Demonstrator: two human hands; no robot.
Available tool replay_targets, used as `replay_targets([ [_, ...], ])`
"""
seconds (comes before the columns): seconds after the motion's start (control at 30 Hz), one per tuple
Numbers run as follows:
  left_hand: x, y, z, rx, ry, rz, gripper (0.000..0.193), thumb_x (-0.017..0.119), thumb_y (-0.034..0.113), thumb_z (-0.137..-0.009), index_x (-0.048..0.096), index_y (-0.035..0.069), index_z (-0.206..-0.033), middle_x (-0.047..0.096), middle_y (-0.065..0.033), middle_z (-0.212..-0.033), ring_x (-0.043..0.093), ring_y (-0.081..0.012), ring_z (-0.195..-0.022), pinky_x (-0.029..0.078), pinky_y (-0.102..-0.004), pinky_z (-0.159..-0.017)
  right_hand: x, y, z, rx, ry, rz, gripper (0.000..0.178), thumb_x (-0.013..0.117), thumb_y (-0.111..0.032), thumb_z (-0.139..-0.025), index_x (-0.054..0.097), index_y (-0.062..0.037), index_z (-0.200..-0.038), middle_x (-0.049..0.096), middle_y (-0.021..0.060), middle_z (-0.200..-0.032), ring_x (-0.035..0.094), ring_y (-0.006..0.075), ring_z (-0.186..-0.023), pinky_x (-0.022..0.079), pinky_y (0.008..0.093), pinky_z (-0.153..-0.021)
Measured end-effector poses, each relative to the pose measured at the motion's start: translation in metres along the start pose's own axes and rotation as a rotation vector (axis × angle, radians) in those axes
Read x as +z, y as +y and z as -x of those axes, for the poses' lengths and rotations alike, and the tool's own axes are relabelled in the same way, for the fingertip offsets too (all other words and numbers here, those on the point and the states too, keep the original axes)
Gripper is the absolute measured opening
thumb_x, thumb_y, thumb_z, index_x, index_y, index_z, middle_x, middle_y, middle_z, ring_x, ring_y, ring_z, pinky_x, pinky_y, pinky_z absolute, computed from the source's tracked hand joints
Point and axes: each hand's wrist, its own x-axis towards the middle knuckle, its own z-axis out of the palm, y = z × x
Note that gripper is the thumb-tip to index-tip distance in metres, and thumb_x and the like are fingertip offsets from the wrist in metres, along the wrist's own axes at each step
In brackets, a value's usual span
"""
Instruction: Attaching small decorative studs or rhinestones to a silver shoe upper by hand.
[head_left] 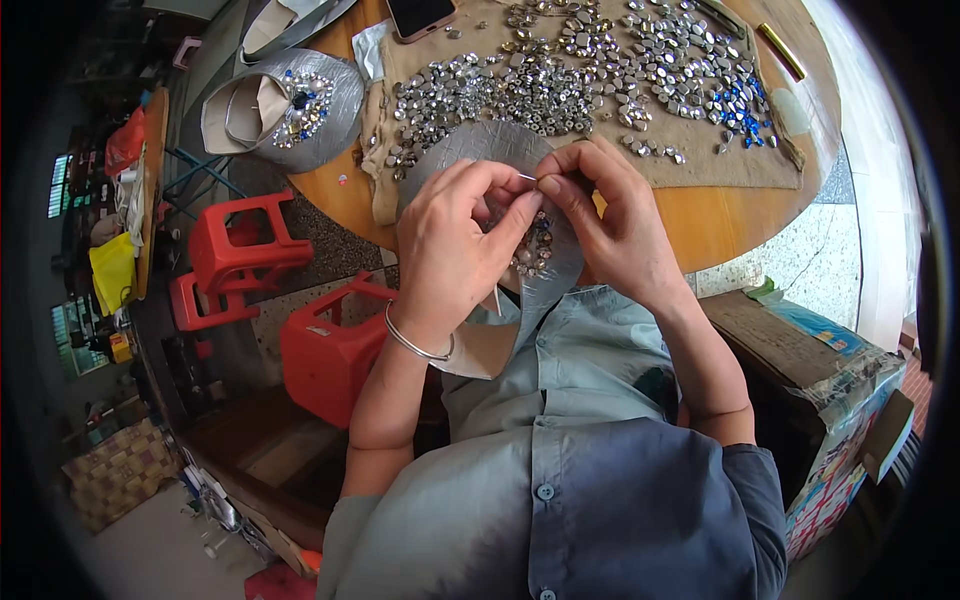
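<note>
Working close over the lap, the person held a silver-grey shoe upper (560, 262) between both hands, just short of the tabletop (700, 215) edge. Left hand (450, 245): fingers curled, thumb and forefinger pinched on the upper's edge beside a cluster of stones (535, 245) already fixed on it. A metal bangle (415, 345) sat on that wrist. Right hand (605, 215): fingertips pressed together, pinching a thin needle (526, 177) whose tip pointed toward the left thumb. Thread too fine to make out.

Progress, as a judgement: one patch of stones sat on the upper, just below the fingertips; most of the grey surface above the hands showed bare, so the beading looked early to midway.

Beyond the hands, a tan cloth (720, 165) carried a wide scatter of loose silver gems (560, 85), with a small heap of blue gems (742, 108) far off to the right-hand side. A large supply remained unused. Off past the left hand lay a second grey upper (335, 110) with its stone cluster seemingly complete. A phone (420, 15) rested at the far edge. Red plastic stools (250, 250) stood on the floor left of the left forearm.
</note>
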Motion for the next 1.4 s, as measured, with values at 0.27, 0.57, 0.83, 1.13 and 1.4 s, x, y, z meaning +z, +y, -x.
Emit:
replay_targets([
  [0.27,0.020,-0.041,-0.044,-0.205,-0.317,0.384,0.016,0.067,0.007,-0.084,0.064,-0.002,-0.098,0.058,0.0038,-0.075,0.046,-0.0005,-0.061,0.038,-0.0155,-0.054,-0.007,0.035,-0.021,-0.053,0.028,0.109,0.006,0.058,-0.003,-0.085,0.058,-0.0013,-0.091,0.055,0.0106,-0.083,0.057,0.0244,-0.074,0.045,0.0301,-0.066],
  [0.57,0.049,-0.085,-0.060,-0.393,-0.394,0.708,0.012,0.067,0.010,-0.084,0.065,0.000,-0.090,0.060,0.0025,-0.072,0.052,-0.0021,-0.059,0.041,-0.0168,-0.054,-0.009,0.073,-0.016,-0.034,0.030,0.348,0.008,0.057,-0.003,-0.083,0.059,-0.0035,-0.091,0.052,0.0111,-0.080,0.056,0.0291,-0.070,0.046,0.0345,-0.061],
  [0.83,0.043,-0.096,-0.070,-0.457,-0.494,0.811,0.014,0.067,0.012,-0.084,0.064,-0.001,-0.088,0.062,-0.0017,-0.076,0.056,-0.0061,-0.066,0.046,-0.0198,-0.062,0.007,0.089,-0.018,-0.088,0.051,0.426,0.011,0.057,-0.003,-0.082,0.060,-0.0078,-0.092,0.050,0.0096,-0.078,0.056,0.0284,-0.067,0.047,0.0344,-0.058],
  [1.13,0.041,-0.094,-0.069,-0.476,-0.500,0.791,0.013,0.065,0.011,-0.084,0.064,-0.001,-0.087,0.062,-0.0028,-0.076,0.056,-0.0079,-0.067,0.046,-0.0212,-0.063,0.011,0.090,-0.020,-0.129,0.018,0.435,0.011,0.058,-0.001,-0.081,0.060,-0.0065,-0.091,0.051,0.0094,-0.079,0.057,0.0284,-0.067,0.047,0.0341,-0.059],
  [1.4,0.044,-0.093,-0.066,-0.502,-0.476,0.820,0.011,0.063,0.011,-0.084,0.061,0.001,-0.088,0.059,0.0003,-0.077,0.053,-0.0044,-0.069,0.043,-0.0184,-0.063,0.009,0.092,-0.019,-0.077,0.005,0.283,0.008,0.057,0.000,-0.082,0.059,-0.0030,-0.090,0.051,0.0104,-0.080,0.057,0.0277,-0.072,0.046,0.0327,-0.064],
])
